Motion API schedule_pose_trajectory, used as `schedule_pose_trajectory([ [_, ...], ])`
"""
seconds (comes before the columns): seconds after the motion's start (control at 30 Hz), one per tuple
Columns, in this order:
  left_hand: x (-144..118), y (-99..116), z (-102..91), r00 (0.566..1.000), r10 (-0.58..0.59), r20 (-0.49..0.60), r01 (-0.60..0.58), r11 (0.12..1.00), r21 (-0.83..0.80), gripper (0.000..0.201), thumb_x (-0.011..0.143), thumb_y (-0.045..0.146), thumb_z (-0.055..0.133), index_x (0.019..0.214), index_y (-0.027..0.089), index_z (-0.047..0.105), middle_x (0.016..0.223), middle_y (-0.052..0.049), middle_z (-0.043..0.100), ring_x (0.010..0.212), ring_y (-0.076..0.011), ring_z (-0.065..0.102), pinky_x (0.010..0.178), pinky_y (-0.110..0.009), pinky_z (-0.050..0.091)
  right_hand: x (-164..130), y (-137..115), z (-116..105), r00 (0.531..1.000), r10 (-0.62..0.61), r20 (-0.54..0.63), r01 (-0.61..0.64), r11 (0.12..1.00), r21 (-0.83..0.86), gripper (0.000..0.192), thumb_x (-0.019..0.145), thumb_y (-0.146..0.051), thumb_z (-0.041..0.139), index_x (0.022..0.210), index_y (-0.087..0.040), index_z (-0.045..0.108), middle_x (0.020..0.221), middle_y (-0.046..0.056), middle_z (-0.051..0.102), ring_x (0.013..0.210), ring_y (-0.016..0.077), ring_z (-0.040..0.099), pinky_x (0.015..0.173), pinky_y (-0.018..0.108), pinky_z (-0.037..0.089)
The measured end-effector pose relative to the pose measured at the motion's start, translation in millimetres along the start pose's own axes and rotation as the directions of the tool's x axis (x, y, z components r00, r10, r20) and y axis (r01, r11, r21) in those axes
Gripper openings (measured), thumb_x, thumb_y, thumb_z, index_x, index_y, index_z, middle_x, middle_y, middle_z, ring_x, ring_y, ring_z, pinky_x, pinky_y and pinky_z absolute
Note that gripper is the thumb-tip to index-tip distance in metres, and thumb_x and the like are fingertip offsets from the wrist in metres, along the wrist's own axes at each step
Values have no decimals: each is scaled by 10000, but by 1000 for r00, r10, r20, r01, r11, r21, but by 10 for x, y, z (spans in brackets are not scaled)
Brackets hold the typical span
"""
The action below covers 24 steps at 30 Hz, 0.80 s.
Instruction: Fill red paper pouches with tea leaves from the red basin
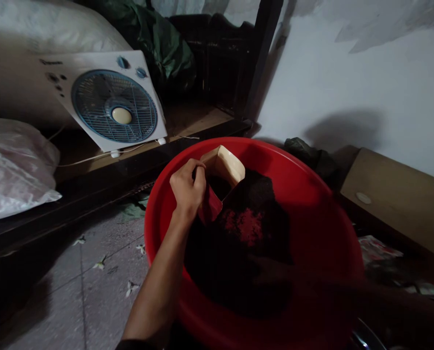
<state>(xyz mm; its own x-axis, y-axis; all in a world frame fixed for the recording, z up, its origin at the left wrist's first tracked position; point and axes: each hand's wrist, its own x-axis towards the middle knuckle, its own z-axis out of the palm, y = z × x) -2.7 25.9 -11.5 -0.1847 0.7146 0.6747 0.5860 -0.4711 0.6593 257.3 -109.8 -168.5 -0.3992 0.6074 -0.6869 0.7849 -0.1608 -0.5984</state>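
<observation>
From where I stand, the left hand [189,188] has its fingers curled tightly over the near left side of an open-topped carton [230,166], cream inside and red outside, that tilts within a big red basin [321,214], toward the far left part of its rim. The carton's base is lost in gloom, and I can't tell whether it rests on the dark loose heap [239,277] that spreads from the basin's middle to its near left wall. On that heap shows a ragged pinkish-red patch [249,227]; whether it is bare basin or something scattered, I can't make out. The right hand [270,270] reaches in over the right rim, so deep in shadow that I can't tell if its fingers are spread, bent or holding anything. The basin's near edge runs off below, beside a shiny curved object [368,335] that is mostly cut off. Beyond the left rim, a box fan [121,115] leans back near the front edge of a dark-edged wooden platform [93,179]. A pale sack [16,165], cropped at its left side, lies on the platform too, and a green bundle [166,53] behind the fan is partly hidden.
</observation>
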Motion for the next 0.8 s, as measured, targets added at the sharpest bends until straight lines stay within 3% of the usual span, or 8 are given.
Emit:
schedule_pose_trajectory([
  [0.1,-4,-7,-4,999,38,-3,-38,999,-22,193,818,146,511,755,208,681,697,21,705,618,-110,615,639,-242,447,-48,-214,-90,999,-17,-35,25,974,227,666,672,-418,758,1281,-177,638,1327,126,647,1251,320,583,1097,452,443],
  [0.2,-17,-1,-1,997,77,15,-76,996,-40,193,842,155,508,760,208,675,692,25,695,618,-107,616,636,-235,449,-145,-544,-380,947,-36,-320,196,852,485,440,682,-400,738,1075,-225,646,911,33,718,829,216,677,728,337,559],
  [0.3,-31,22,13,993,110,30,-109,993,-51,194,854,157,509,759,209,670,684,27,685,616,-103,615,633,-230,448,-287,-1040,-834,756,16,-654,507,616,602,411,664,-401,780,983,-259,564,744,-44,615,567,126,556,459,224,397],
  [0.43,-52,59,43,983,169,75,-165,984,-66,199,856,153,499,757,209,662,699,23,692,647,-105,635,661,-233,459,-320,-1730,-1360,402,-19,-915,860,350,371,292,742,-380,735,960,-250,591,910,2,650,760,154,636,611,275,516],
  [0.47,-58,67,49,981,176,87,-170,983,-64,199,857,158,496,758,210,661,702,22,693,655,-108,640,665,-235,461,-277,-1868,-1439,326,-43,-944,896,332,294,252,778,-384,701,968,-250,605,945,16,657,831,170,649,683,302,543],
  [0.53,-69,78,54,981,168,99,-163,985,-55,200,857,168,489,761,209,660,710,17,697,663,-114,643,666,-239,462,-160,-2091,-1531,233,-116,-966,928,325,185,234,829,-397,646,1011,-253,622,1029,34,671,972,197,654,830,353,554],
  [0.7,-69,80,32,991,108,75,-107,994,-10,203,849,168,492,757,206,669,712,13,702,657,-119,637,666,-244,451,1,-2314,-1600,182,-230,-956,915,395,79,294,895,-462,570,1011,-211,670,1125,48,696,1111,223,647,997,414,505],
  [0.8,-39,53,15,998,50,27,-51,998,37,194,840,175,508,751,210,677,697,13,698,637,-122,622,647,-251,438,5,-2059,-1662,57,-226,-972,842,534,-75,322,950,-453,482,1007,-210,685,1147,61,706,1134,217,645,1054,422,470],
])
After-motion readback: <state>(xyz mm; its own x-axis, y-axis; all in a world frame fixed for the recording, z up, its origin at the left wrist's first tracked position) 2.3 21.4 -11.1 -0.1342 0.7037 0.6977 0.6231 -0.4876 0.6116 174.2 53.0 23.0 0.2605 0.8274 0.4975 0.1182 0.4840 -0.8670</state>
